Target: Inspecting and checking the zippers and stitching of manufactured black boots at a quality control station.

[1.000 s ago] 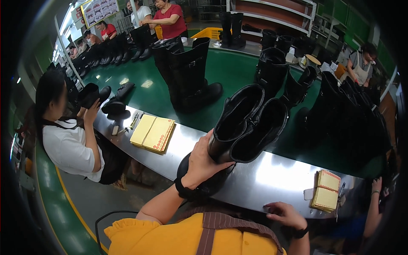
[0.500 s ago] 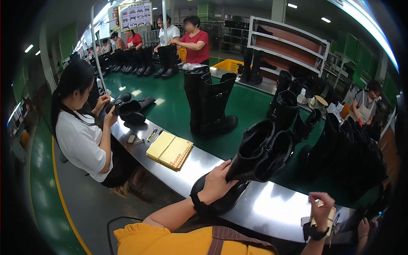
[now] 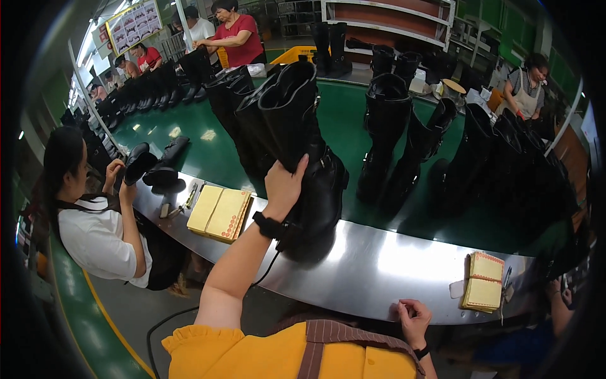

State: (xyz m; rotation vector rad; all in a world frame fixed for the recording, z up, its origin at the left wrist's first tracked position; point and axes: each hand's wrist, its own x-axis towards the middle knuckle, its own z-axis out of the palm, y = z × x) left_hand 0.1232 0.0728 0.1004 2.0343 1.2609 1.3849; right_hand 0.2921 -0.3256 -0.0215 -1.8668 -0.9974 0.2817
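Observation:
My left hand [image 3: 284, 186] is closed round a pair of black buckled boots [image 3: 323, 202], just above the feet. The boots stand tilted over the metal edge of the bench, their open tops leaning up and away. Close behind them is another pair of tall black boots [image 3: 235, 120], partly hidden. My right hand [image 3: 414, 321] is low by the bench's front edge, away from the boots. Its fingers are curled in toward the thumb, and whether anything small is between them I cannot make out.
Banded yellow paper stacks lie left [image 3: 219, 211] and right [image 3: 485, 281] on the metal strip [image 3: 379, 265]. More black boots [image 3: 384, 136] stand on the green bench surface [image 3: 341, 107]. On the left a co-worker in a white shirt [image 3: 95, 237] handles a black boot [image 3: 137, 163].
My left hand has moved the boots up and away onto the bench, their tops swinging leftward. My right hand has drawn left and down from the right-hand paper stack. The view has shifted.

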